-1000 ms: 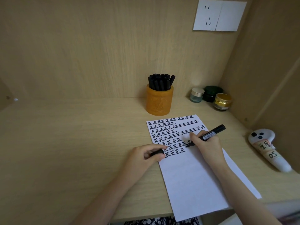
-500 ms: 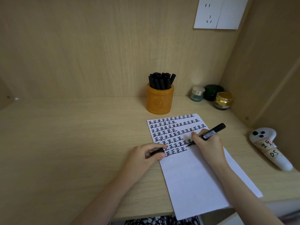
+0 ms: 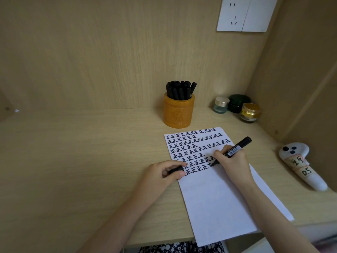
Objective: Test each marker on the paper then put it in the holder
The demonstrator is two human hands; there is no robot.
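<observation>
1. While the right hand (image 3: 231,161) holds the marker (image 3: 235,149) with its tip down on the paper (image 3: 209,198), I read the step in hand as the test itself. A new character is half drawn at the end of the lowest written row.
2. The right fingers are curled round the barrel in a writing grip. The barcoded part and the butt end stick out up and to the right.
3. The left hand (image 3: 164,173) rests at the sheet's left edge. Its thumb and fingers pinch a short black piece that I take to be the cap (image 3: 176,169).
4. The holder (image 3: 178,114) stands upright on the desk (image 3: 91,152) just beyond the paper's top edge. It is packed with other markers (image 3: 179,90), so free space looks tight.
5. As I judge it, the next move is to finish the character and lift the tip. The two hands then need to meet so the cap goes squarely onto the tip.
6. After that comes a reach forward over the written rows, and the marker has to go down into a gap among the others. The ink may be wet, so I would keep the hand off the lines.
</observation>
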